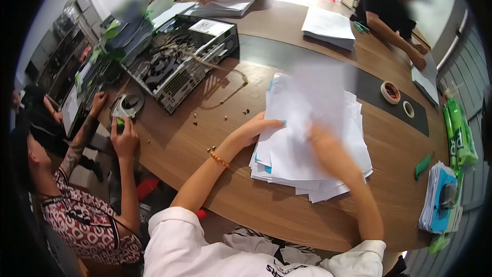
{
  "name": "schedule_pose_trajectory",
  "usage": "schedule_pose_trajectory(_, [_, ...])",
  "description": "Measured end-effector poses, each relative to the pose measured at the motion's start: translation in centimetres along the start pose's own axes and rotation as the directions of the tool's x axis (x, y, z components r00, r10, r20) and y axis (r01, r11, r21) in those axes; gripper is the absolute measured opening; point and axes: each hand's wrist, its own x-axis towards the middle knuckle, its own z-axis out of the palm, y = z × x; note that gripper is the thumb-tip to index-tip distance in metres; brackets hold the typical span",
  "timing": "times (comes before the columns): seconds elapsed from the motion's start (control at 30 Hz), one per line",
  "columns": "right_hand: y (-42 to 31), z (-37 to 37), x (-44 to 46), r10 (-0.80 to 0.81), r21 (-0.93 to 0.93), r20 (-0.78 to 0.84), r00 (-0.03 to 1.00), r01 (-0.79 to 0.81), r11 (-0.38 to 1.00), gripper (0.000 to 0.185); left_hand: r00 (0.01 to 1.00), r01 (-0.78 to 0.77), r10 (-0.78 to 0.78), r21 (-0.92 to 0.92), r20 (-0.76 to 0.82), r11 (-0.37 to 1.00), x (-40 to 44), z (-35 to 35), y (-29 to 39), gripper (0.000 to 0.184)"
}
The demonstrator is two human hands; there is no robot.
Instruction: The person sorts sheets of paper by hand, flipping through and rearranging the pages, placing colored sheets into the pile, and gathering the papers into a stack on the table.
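A thick, uneven stack of white paper [284,156] lies on the table in front of me, with bits of blue showing at its left edge. My left hand [259,127] holds the stack's left side, thumb on top and the other fingers mostly hidden. Above the stack, my right hand [327,146] is smeared by motion. A blurred white sheet of paper [323,90] rises from its fingers over the far part of the stack.
An opened computer case [179,61] and several small screws [225,118] are left of the papers. Tape rolls [390,93] rest on a dark mat at right, beyond a green object [423,166] and bundled papers [435,195]. Co-workers [92,210] sit around the table [205,138].
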Motion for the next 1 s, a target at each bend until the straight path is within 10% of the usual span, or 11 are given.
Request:
schedule_pose_trajectory(0.03, [-1.3,3.2,-0.2,-0.169,-0.324,0.053,0.984,0.177,0.929,0.028,1.0,-0.011,0.011,0.011,0.005,1.0,0.0,-0.1,0.0,0.041])
schedule_pose_trajectory(0.23, [-3.8,2.4,-1.3,-0.228,-0.253,0.049,0.972,0.233,0.939,0.032,0.987,0.008,-0.004,0.026,-0.161,1.0,0.1,0.2,0.0,0.049])
schedule_pose_trajectory(0.43, [-4.2,1.8,-1.2,-0.212,0.118,-0.139,0.967,0.229,0.966,0.032,0.986,0.012,-0.034,-0.13,-0.164,0.991,-0.6,0.8,0.6,0.055])
schedule_pose_trajectory(0.5, [-3.3,0.6,-0.4,-0.093,0.615,-0.195,0.976,0.195,0.764,0.029,0.991,0.095,-0.1,-0.055,-0.092,0.994,-0.2,-0.6,0.0,0.047])
schedule_pose_trajectory(0.57, [-0.5,-0.7,0.1,0.049,0.636,-0.355,0.934,0.203,0.745,0.029,0.99,0.025,-0.021,0.027,-0.139,0.999,0.0,-0.5,-0.3,0.041])
schedule_pose_trajectory(0.67, [5.7,-1.4,-0.4,0.349,0.161,-0.499,0.794,-0.311,0.937,0.027,0.984,0.035,-0.035,-0.001,-0.173,0.999,-0.2,0.0,-0.1,0.038])
schedule_pose_trajectory(0.73, [8.5,-2.0,-1.6,0.4,-0.097,-0.569,0.718,-0.542,0.835,0.03,0.985,0.03,-0.028,0.011,-0.171,0.999,-0.2,-0.1,-0.2,0.038])
schedule_pose_trajectory(0.8, [10.6,-2.4,-2.6,0.636,0.129,-0.263,0.726,-0.626,0.769,0.035,0.985,0.041,-0.034,0.033,-0.167,0.999,-0.2,-0.1,-0.1,0.039])
schedule_pose_trajectory(1.0, [11.9,-2.8,-3.1,0.586,0.601,-0.074,0.807,-0.432,0.672,0.023,0.982,0.036,-0.026,0.051,-0.186,0.998,-0.4,0.2,0.1,0.042])
